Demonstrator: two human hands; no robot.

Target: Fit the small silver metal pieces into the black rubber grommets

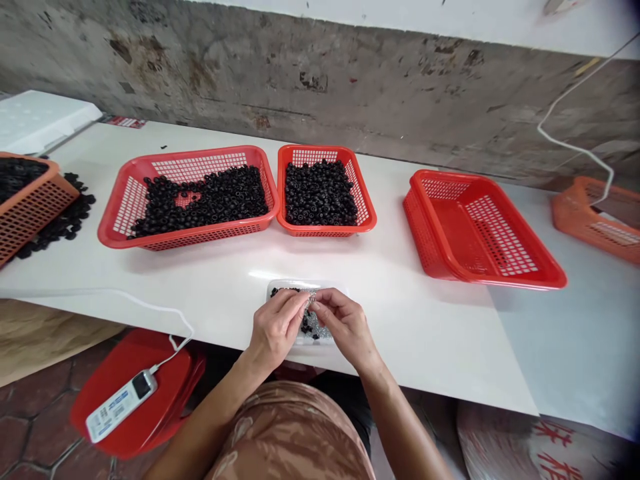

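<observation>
My left hand (277, 325) and my right hand (346, 327) meet fingertip to fingertip over a small clear plastic tray (320, 341) near the table's front edge. Both are closed in a pinch around a tiny silvery piece (313, 298), too small to name. In the tray lie small shiny silvery pieces (323, 327) and some small black parts (306, 327); my hands cover much of it. Beyond it stand a wide red basket (210, 233) and a smaller red basket (325, 231), both holding many small round black parts (321, 193).
Nested red baskets (440, 257) stand to the right, an orange basket (595, 223) farther right. At far left, black pieces (65, 217) lie beside another orange basket (35, 213). A white power strip (123, 403) rests on a red stool (160, 417), its cable crossing the table.
</observation>
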